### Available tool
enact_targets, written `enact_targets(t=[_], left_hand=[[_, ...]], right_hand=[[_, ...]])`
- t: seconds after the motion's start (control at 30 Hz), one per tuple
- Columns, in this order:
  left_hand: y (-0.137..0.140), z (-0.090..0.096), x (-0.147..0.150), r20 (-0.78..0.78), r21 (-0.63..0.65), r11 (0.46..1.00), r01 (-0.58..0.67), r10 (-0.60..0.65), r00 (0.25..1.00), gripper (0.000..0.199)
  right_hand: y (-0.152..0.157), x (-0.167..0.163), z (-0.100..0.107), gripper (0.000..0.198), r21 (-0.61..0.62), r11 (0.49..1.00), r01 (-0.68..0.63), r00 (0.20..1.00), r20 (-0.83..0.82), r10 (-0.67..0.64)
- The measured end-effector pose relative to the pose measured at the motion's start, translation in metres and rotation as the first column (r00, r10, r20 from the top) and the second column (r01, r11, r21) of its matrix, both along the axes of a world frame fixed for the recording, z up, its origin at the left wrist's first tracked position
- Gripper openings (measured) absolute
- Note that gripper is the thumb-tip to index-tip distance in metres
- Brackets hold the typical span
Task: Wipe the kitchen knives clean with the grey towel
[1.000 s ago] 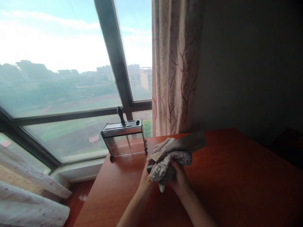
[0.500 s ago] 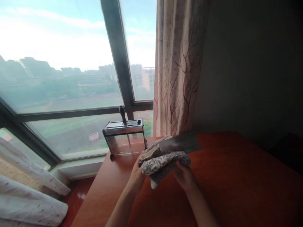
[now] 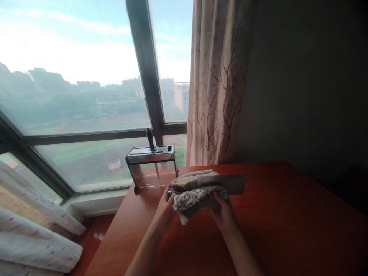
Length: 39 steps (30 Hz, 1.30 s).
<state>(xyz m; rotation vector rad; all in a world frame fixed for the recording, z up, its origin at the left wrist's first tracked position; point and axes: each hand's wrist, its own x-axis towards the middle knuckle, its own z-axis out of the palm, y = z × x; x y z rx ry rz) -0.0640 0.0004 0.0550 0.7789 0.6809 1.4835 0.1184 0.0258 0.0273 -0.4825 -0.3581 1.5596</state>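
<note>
A cleaver (image 3: pixel 235 184) with a broad grey blade is held level above the table, its tip end pointing right. A fluffy grey-and-white cloth (image 3: pixel 198 197) is folded around part of the blade, along with a smoother beige fold behind it. My left hand (image 3: pixel 166 207) is closed at the left end, around the handle, of which only a dark tip shows. Lower right, my right hand (image 3: pixel 222 209) grips the cloth with the thumb on top; its other fingers are hidden beneath.
A clear-sided knife block (image 3: pixel 152 168) with a metal top stands at the table's far left edge, one black handle rising from it. The reddish-brown table (image 3: pixel 287 214) reaches right. Behind are a window (image 3: pixel 86 153) and a patterned curtain (image 3: pixel 215 96).
The blade has tipped from slanting upward to nearly level, and more of it shows to the right. The right thumb has shifted slightly up over the cloth. The knife block stays put.
</note>
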Motion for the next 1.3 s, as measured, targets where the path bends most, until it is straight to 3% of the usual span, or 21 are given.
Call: enact_targets(t=[0.1,0.17,0.27,0.33,0.4,0.53,0.7,0.83,0.93,1.1,1.2,1.3], left_hand=[[0.001,-0.010,0.010,0.208,-0.019,0.998,0.055,-0.050,0.977,0.059],[0.002,-0.020,0.019,0.259,-0.085,0.992,0.091,-0.066,0.964,0.049],[-0.001,-0.036,0.037,0.157,-0.245,0.964,0.103,-0.065,0.985,0.030],[-0.005,-0.045,0.053,0.052,-0.332,0.927,0.175,-0.168,0.984,0.029],[-0.007,-0.047,0.067,0.038,-0.248,0.950,0.190,-0.186,0.982,0.037],[-0.003,-0.034,0.079,0.214,-0.093,0.995,0.037,-0.016,0.977,0.044],[0.009,-0.016,0.061,0.459,-0.173,0.985,0.024,0.059,0.887,0.037],[0.018,-0.003,0.041,0.524,-0.266,0.958,-0.109,0.239,0.818,0.029],[0.022,0.007,0.028,0.545,-0.248,0.950,-0.191,0.300,0.783,0.029],[0.021,0.016,0.010,0.559,-0.255,0.946,-0.201,0.314,0.767,0.030],[0.018,0.013,0.001,0.570,-0.249,0.947,-0.202,0.312,0.760,0.032],[0.016,0.008,-0.007,0.596,-0.159,0.974,-0.159,0.223,0.772,0.038]], right_hand=[[0.000,0.000,0.004,0.034,-0.018,0.999,0.042,0.997,-0.070,-0.043],[0.001,0.002,0.005,0.035,-0.027,0.997,0.077,0.990,-0.118,-0.079],[0.002,0.003,0.006,0.032,-0.022,0.994,0.103,0.983,-0.150,-0.105],[0.003,0.002,0.005,0.030,-0.020,0.995,0.094,0.985,-0.146,-0.096],[0.001,-0.002,0.003,0.029,-0.025,0.998,0.057,0.989,-0.132,-0.060],[-0.006,-0.017,-0.001,0.034,0.009,1.000,-0.022,0.998,-0.053,0.022],[-0.022,-0.033,0.007,0.044,0.104,0.994,-0.044,0.973,0.231,0.019],[-0.026,-0.033,0.011,0.052,0.213,0.955,-0.205,0.925,0.361,0.118],[-0.023,-0.029,0.005,0.055,0.181,0.931,-0.317,0.887,0.404,0.223],[-0.022,-0.026,0.002,0.055,0.076,0.973,-0.216,0.783,0.609,0.126],[-0.022,-0.024,0.008,0.048,0.140,0.960,-0.242,0.702,0.708,0.073],[-0.021,-0.020,0.013,0.041,0.215,0.921,-0.325,0.638,0.768,0.045]])
